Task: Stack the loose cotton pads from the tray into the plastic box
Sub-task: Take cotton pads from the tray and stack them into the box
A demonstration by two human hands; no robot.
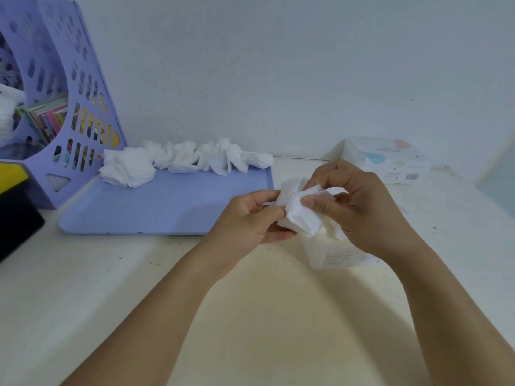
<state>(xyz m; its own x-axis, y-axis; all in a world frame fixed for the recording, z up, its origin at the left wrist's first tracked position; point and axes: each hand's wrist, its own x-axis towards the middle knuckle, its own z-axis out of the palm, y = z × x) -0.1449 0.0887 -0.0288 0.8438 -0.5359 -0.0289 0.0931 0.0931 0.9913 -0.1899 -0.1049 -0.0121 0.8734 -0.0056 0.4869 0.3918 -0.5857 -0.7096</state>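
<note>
A bunch of white cotton pads (pixel 299 215) is held between both hands just above the clear plastic box (pixel 331 253). My left hand (pixel 250 218) grips the bunch from the left, thumb on top. My right hand (pixel 359 201) pinches it from the right, and its thumb presses on the top pad. The box stands on the table under my right hand, partly hidden, with white pads inside it. A row of loose cotton pads (pixel 184 160) lies along the far edge of the lilac tray (pixel 156 210).
A lilac perforated file holder (pixel 80 107) with books stands at the back left beside the tray. A black and yellow object (pixel 14 207) sits at the left edge. A white printed carton (pixel 390 160) lies at the back right against the wall.
</note>
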